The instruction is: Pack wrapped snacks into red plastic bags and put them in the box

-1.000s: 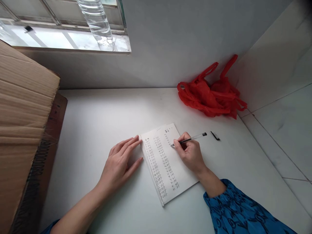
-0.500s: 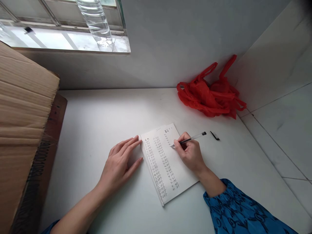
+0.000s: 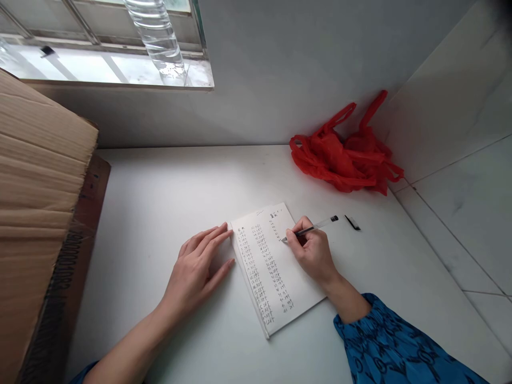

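A notepad [image 3: 256, 266] lies slightly turned on the white table, its page bearing two long handwritten columns and a short third one at the upper right. My right hand [image 3: 314, 253] rests on the page's right side, fingers closed round a clear-barrelled pen [image 3: 316, 226]. The pen's tip meets the paper at the lower end of the short column. My left hand [image 3: 200, 261] lies flat on the table, fingers stretched out, its fingertips at the notepad's left edge. A black pen cap [image 3: 352, 222] sits on the table just beyond the pen's back end.
A crumpled red plastic bag [image 3: 344, 154] lies at the table's back right corner. Cardboard boxes [image 3: 44, 176] stand along the left side. On the window sill is a clear water bottle [image 3: 158, 40]. Walls border the table at the back and right.
The pen tip has shifted very slightly at the lower end of the short column. My left hand and the notepad stay where they were.
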`<state>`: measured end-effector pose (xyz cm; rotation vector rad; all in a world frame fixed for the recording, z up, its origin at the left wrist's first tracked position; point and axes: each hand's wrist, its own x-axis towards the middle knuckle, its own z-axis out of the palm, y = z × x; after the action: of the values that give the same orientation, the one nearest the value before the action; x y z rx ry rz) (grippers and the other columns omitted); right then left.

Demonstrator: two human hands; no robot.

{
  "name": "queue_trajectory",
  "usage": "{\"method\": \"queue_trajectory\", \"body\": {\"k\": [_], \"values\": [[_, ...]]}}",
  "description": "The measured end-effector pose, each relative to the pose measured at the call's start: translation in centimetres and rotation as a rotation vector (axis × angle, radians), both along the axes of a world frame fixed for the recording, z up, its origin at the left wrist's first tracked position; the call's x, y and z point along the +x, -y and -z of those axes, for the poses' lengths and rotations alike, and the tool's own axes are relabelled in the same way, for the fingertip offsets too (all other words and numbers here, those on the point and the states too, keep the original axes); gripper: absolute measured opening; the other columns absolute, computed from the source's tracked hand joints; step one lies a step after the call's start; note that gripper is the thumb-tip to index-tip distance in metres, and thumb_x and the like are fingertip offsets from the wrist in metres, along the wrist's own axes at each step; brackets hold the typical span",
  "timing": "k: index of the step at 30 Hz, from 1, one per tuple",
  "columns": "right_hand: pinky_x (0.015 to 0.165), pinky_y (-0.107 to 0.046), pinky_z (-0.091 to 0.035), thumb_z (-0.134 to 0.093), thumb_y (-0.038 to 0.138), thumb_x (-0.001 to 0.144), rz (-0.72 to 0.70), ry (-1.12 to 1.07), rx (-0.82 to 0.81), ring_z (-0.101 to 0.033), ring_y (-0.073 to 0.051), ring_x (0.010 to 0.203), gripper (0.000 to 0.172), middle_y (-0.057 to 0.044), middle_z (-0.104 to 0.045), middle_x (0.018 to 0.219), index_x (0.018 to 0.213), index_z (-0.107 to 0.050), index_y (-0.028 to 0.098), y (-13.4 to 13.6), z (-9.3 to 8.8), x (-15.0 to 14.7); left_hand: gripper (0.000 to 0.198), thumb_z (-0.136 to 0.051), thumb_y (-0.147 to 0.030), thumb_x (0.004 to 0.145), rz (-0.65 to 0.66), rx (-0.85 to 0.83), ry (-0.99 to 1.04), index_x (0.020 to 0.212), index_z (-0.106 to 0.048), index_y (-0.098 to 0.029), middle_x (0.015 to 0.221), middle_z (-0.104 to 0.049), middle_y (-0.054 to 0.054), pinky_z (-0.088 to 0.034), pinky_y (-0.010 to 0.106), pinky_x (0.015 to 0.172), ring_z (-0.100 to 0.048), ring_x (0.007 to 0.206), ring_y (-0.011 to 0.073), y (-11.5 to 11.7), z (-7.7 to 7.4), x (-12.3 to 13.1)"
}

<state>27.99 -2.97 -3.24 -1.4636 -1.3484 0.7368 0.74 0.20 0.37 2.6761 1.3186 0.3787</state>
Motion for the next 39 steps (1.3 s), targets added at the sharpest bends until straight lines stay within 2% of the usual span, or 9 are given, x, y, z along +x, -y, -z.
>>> {"method": "queue_trajectory", "body": {"k": [12,16,25,39], "values": [[0.047,-0.022,-0.034,-0.058,0.025,0.094,0.043,-0.047,0.060,-0.041,-0.009,0.047,0.025,0.008,-0.042,0.060,0.072,-0.045,0.023,0.6,-0.2,0.3,0.047,-0.053,-0.039,0.099,0.003,0.001,-0.002,0.143,-0.042,-0.028,0.150,-0.052,0.004,-0.043,0.050,0.107,-0.046,0.135,0.0289,-0.1,0.1,0.0],[0.046,-0.021,-0.034,-0.059,0.027,0.095,-0.011,-0.056,0.012,-0.041,-0.009,0.047,0.025,0.008,-0.042,0.059,0.073,-0.046,0.023,1.1,0.0,0.3,0.047,-0.053,-0.037,0.099,0.002,-0.003,-0.002,0.144,-0.042,-0.029,0.151,-0.051,0.003,-0.043,0.050,0.107,-0.046,0.136,0.0285,-0.1,0.0,0.2],[0.047,-0.022,-0.036,-0.060,0.031,0.095,-0.021,-0.061,-0.028,-0.046,-0.010,0.049,0.024,0.006,-0.050,0.060,0.076,-0.050,0.022,1.1,0.1,0.3,0.047,-0.053,-0.037,0.099,0.000,-0.005,0.007,0.143,-0.043,-0.029,0.150,-0.051,0.004,-0.043,0.051,0.107,-0.046,0.136,0.0288,0.0,0.0,0.1],[0.046,-0.022,-0.036,-0.059,0.029,0.094,-0.016,-0.012,-0.018,-0.045,-0.010,0.048,0.023,0.007,-0.046,0.059,0.075,-0.049,0.022,1.0,-0.1,0.2,0.046,-0.054,-0.037,0.098,-0.003,-0.005,0.013,0.143,-0.044,-0.029,0.150,-0.052,0.004,-0.044,0.052,0.107,-0.047,0.135,0.0300,0.1,-0.1,0.2]]}}
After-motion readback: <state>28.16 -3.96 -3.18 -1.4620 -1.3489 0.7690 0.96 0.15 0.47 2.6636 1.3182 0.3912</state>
